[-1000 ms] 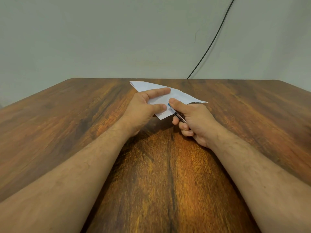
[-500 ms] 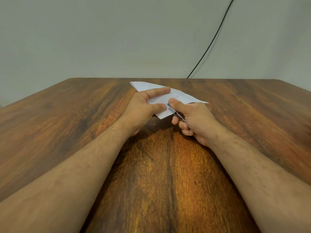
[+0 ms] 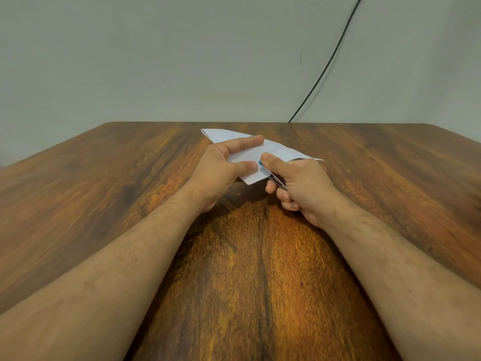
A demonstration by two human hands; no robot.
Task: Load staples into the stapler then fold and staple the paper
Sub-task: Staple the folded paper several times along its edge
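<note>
A folded white paper (image 3: 276, 148) is held a little above the wooden table (image 3: 104, 183) near its middle. My left hand (image 3: 221, 170) pinches the paper's near left part between thumb and forefinger. My right hand (image 3: 296, 183) grips a small stapler (image 3: 273, 177) with a blue tip and metal body, thumb on top, its jaws over the paper's near edge. A short staple mark shows near the paper's near corner. Most of the stapler is hidden inside my right hand.
A black cable (image 3: 330, 58) runs down the pale wall to the table's far edge. The brown wood-grain top stretches wide to left and right of my forearms.
The stapler has shifted slightly along the paper's near edge, and a staple mark now shows near the corner. Both hands keep their hold.
</note>
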